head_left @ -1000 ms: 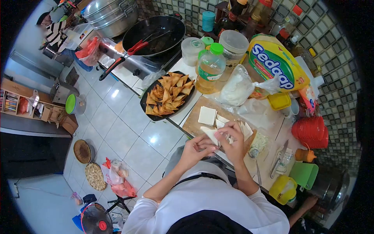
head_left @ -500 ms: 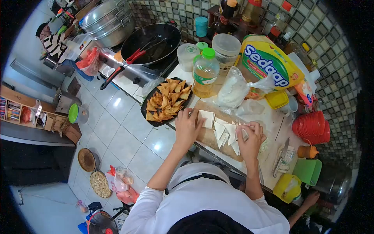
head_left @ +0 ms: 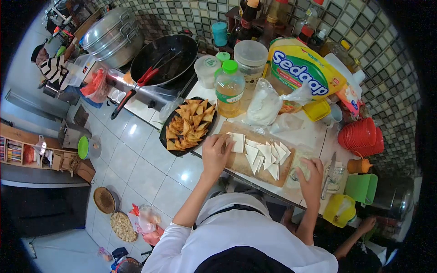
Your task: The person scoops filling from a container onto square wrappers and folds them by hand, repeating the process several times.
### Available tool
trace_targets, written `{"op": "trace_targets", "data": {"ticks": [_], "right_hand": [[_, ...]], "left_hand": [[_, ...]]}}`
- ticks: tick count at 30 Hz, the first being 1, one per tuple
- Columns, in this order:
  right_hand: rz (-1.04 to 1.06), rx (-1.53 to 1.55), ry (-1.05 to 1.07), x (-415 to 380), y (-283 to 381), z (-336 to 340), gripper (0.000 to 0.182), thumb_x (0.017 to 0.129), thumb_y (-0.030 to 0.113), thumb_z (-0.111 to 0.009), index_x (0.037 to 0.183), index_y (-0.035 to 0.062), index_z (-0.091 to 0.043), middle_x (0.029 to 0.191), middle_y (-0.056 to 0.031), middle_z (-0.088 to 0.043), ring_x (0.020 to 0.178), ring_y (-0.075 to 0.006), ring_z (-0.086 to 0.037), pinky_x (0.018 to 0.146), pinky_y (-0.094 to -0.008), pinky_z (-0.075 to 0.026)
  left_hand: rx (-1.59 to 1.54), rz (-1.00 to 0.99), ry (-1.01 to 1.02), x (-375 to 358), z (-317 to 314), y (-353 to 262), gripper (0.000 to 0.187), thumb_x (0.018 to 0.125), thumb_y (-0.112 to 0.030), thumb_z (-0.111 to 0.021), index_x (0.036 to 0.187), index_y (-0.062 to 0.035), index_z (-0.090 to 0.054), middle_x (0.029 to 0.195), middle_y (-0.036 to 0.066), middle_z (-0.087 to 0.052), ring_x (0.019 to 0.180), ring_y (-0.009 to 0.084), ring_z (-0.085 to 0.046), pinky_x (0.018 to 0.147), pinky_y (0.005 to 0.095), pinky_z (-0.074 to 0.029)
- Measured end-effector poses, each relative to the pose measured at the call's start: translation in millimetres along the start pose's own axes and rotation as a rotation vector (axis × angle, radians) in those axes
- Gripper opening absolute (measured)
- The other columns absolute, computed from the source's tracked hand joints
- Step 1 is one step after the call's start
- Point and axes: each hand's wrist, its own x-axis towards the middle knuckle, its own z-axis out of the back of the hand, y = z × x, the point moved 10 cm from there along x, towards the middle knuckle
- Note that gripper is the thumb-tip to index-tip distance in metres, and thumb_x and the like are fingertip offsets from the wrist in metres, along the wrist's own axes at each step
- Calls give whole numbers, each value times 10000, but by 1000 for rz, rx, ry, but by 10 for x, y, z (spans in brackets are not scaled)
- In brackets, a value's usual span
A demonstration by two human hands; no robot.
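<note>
My left hand (head_left: 215, 152) is at the left end of the wooden board (head_left: 240, 164), its fingers closed at the edge of a stack of white square sheets (head_left: 236, 142). Whether it grips a sheet is hidden. Several folded white triangles (head_left: 266, 155) lie in a loose pile on the board. My right hand (head_left: 311, 175) is off the board's right side, fingers apart, over a clear plastic sheet (head_left: 298, 169) with pale bits on it. Left of the board, a black plate (head_left: 166, 144) holds many browned triangles (head_left: 191, 123).
A black wok (head_left: 166, 59) sits on the stove at upper left. Behind the board stand a green-capped bottle (head_left: 229, 91), a white bag (head_left: 264, 104) and a yellow-green pouch (head_left: 305, 68). A knife (head_left: 328, 177) lies at right. A co-worker's hand (head_left: 367, 224) shows at lower right.
My right hand has moved right, away from the triangles, and its fingers have spread. My left hand stays beside the square sheets. The view has shifted slightly.
</note>
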Motion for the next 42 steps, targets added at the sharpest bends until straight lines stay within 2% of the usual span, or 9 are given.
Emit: {"op": "trace_targets", "data": {"ticks": [2, 6, 8, 9, 15, 17, 22, 37, 42], "right_hand": [[-131, -326, 85, -239, -322, 117, 429, 715, 190, -679, 1113, 104, -543, 979, -155, -498, 975, -302, -469, 853, -387, -367], [-286, -321, 168, -655, -692, 207, 641, 693, 145, -693, 1261, 132, -395, 905, -177, -530, 904, -322, -520, 822, -397, -399], [-718, -111, 419, -908, -863, 66, 724, 676, 91, -693, 1298, 139, -326, 773, -161, -556, 757, -320, -559, 735, -387, -443], [-724, -111, 408, -924, -841, 67, 724, 676, 91, -693, 1298, 139, -326, 773, -161, -556, 757, -320, -559, 735, -387, -443], [-538, -164, 333, -775, -839, 268, 597, 686, 43, -675, 1211, 111, -400, 629, -109, -531, 618, -262, -545, 608, -355, -435], [-442, -109, 86, -617, -826, 519, 407, 714, 44, -659, 1088, 83, -504, 627, -95, -530, 604, -206, -534, 583, -315, -417], [-363, 89, -79, -287, -714, 518, 144, 820, 120, -581, 937, 37, -583, 671, -80, -565, 598, -131, -510, 557, -266, -402], [-148, 200, -93, -326, -769, 433, 176, 882, 165, -508, 885, 8, -588, 730, -58, -586, 580, -91, -475, 510, -226, -362], [-130, 197, -62, -372, -805, 365, 176, 889, 161, -498, 914, 10, -585, 790, -97, -608, 635, -161, -545, 562, -266, -414]], "left_hand": [[-101, 42, 33, 11, -46, 122, 178, 688, -118, -701, 831, -38, -630, 765, 73, -577, 695, 238, -519, 628, 341, -403], [-62, -80, 46, 70, -62, 120, 131, 681, -62, -678, 801, -45, -629, 741, 65, -581, 671, 237, -523, 609, 344, -399], [-28, -111, 56, 77, -52, 79, 122, 684, -51, -663, 802, -54, -631, 743, 55, -585, 674, 227, -527, 615, 340, -391], [9, -159, 34, 72, -36, 45, 128, 685, -54, -662, 810, -60, -634, 747, 49, -586, 677, 218, -529, 617, 336, -386], [131, -257, -45, 17, -14, -113, 182, 685, -58, -659, 865, -82, -647, 768, 25, -588, 684, 191, -531, 621, 325, -377], [160, -250, -39, 9, -22, -118, 212, 687, -68, -664, 897, -92, -653, 787, 26, -590, 689, 191, -536, 625, 323, -375], [221, -206, -100, -14, -17, -87, 187, 705, -93, -665, 891, -92, -652, 789, 27, -589, 711, 196, -546, 638, 328, -377], [417, -258, -138, -82, -40, -275, 118, 716, -115, -664, 834, -106, -660, 805, 28, -618, 725, 200, -563, 661, 323, -389], [326, -206, -145, -27, -44, -193, 108, 751, -90, -613, 855, -65, -610, 884, 49, -597, 747, 225, -545, 724, 349, -378]]}}
